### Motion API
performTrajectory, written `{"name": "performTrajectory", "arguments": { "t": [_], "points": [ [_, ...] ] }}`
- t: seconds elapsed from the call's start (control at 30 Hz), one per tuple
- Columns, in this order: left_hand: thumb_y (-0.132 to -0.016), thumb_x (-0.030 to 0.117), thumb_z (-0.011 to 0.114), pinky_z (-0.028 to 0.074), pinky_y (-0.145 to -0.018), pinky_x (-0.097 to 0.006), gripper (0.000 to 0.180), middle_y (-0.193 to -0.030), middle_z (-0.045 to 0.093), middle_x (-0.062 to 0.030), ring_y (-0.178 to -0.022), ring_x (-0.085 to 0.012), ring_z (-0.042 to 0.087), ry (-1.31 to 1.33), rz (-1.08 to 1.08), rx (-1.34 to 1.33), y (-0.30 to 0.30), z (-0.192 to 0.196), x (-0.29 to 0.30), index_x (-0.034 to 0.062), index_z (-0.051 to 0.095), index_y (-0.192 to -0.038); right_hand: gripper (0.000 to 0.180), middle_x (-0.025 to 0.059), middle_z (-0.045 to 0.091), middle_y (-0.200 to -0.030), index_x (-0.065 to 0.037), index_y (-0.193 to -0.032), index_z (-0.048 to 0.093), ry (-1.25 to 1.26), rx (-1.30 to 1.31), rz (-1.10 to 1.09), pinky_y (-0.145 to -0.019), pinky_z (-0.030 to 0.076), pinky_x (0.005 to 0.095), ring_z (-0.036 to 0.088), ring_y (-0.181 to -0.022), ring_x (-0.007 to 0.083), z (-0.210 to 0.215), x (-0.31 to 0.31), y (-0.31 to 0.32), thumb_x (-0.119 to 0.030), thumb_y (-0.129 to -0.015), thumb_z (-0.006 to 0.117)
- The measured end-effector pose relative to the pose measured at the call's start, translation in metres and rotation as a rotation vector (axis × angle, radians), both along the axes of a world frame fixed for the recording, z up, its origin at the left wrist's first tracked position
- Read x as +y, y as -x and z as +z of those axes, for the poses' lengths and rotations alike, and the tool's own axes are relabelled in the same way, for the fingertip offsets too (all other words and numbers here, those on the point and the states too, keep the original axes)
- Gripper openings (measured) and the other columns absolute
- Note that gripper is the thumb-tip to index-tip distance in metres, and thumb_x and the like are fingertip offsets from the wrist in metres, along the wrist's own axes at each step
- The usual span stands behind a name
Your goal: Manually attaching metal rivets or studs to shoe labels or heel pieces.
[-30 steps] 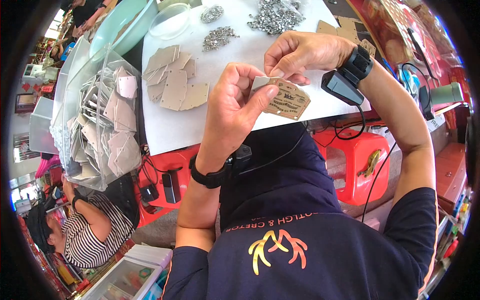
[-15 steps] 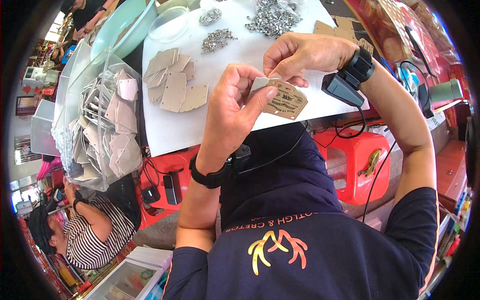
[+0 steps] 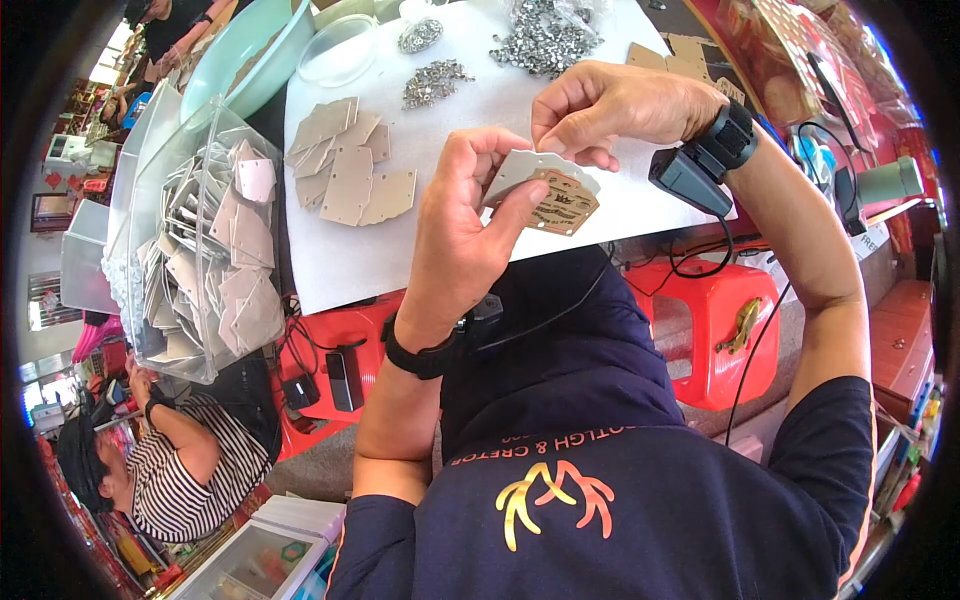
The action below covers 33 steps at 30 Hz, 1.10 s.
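I see left hand [image 3: 465, 205] pinching brown printed card [image 3: 565, 207] plus grey card [image 3: 512, 172] over white tabletop's [image 3: 350, 265] near edge; right hand [image 3: 610, 110] curled alongside, grip unclear. I'd keep thumb pressure firm, cards steady.

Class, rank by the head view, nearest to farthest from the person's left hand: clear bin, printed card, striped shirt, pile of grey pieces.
1. Printed card: in the left hand.
2. Pile of grey pieces: on the tabletop, to the left.
3. Clear bin: farther left.
4. Striped shirt: lower left, below the bin.
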<state>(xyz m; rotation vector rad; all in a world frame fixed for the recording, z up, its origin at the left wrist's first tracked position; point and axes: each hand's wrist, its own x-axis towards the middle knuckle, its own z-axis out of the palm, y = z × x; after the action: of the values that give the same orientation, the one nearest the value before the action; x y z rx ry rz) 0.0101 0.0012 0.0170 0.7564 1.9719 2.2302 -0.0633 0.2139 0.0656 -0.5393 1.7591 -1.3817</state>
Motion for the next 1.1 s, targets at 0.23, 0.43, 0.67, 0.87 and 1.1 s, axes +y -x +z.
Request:
{"name": "performTrajectory", "arguments": {
  "t": [0.23,0.43,0.67,0.87,1.1],
  "points": [
    [-0.088,-0.006,0.062,0.050,-0.085,-0.026,0.035,-0.108,0.060,-0.0103,-0.101,-0.0136,0.060,-0.033,-0.015,-0.026,-0.0010,-0.0008,0.0024,0.0016,0.045,-0.117,0.020,0.0005,0.059,-0.064,0.002,-0.088,0.067,0.005,0.045,-0.025,-0.047,0.041,0.0198,0.053,-0.050,0.0044,0.0031,-0.0046,-0.0054,-0.018,-0.088,0.068],
    [-0.088,-0.006,0.062,0.051,-0.083,-0.027,0.038,-0.105,0.063,-0.0113,-0.098,-0.0136,0.061,-0.046,-0.102,-0.122,-0.0021,0.0044,0.0003,0.0015,0.043,-0.120,0.021,0.0020,0.059,-0.063,0.003,-0.084,0.066,0.005,0.048,0.036,-0.047,0.042,0.0215,0.054,-0.050,0.0060,0.0046,-0.0032,-0.0046,-0.018,-0.087,0.067],
    [-0.088,-0.004,0.064,0.051,-0.084,-0.027,0.039,-0.104,0.065,-0.0121,-0.098,-0.0137,0.062,-0.005,-0.131,-0.187,-0.0026,0.0078,-0.0026,0.0012,0.043,-0.120,0.021,0.0028,0.060,-0.065,0.004,-0.084,0.066,-0.014,0.010,0.017,-0.048,0.043,0.0215,0.055,-0.050,0.0066,0.0056,-0.0014,-0.0073,-0.017,-0.086,0.067],
    [-0.087,-0.005,0.065,0.051,-0.083,-0.026,0.039,-0.104,0.065,-0.0118,-0.096,-0.0127,0.062,-0.020,-0.132,-0.205,-0.0032,0.0067,-0.0032,0.0011,0.044,-0.120,0.018,0.0022,0.061,-0.067,0.003,-0.086,0.067,0.007,-0.005,0.006,-0.049,0.044,0.0213,0.055,-0.052,0.0064,0.0024,-0.0004,-0.0087,-0.015,-0.087,0.067],
    [-0.088,-0.005,0.064,0.052,-0.082,-0.026,0.038,-0.103,0.065,-0.0111,-0.095,-0.0120,0.062,-0.016,-0.137,-0.214,-0.0025,0.0044,-0.0035,0.0013,0.044,-0.119,0.016,0.0004,0.062,-0.067,0.003,-0.089,0.067,0.029,0.087,0.038,-0.050,0.044,0.0203,0.055,-0.053,0.0055,0.0003,0.0009,-0.0101,-0.014,-0.087,0.068]
  ]
}}
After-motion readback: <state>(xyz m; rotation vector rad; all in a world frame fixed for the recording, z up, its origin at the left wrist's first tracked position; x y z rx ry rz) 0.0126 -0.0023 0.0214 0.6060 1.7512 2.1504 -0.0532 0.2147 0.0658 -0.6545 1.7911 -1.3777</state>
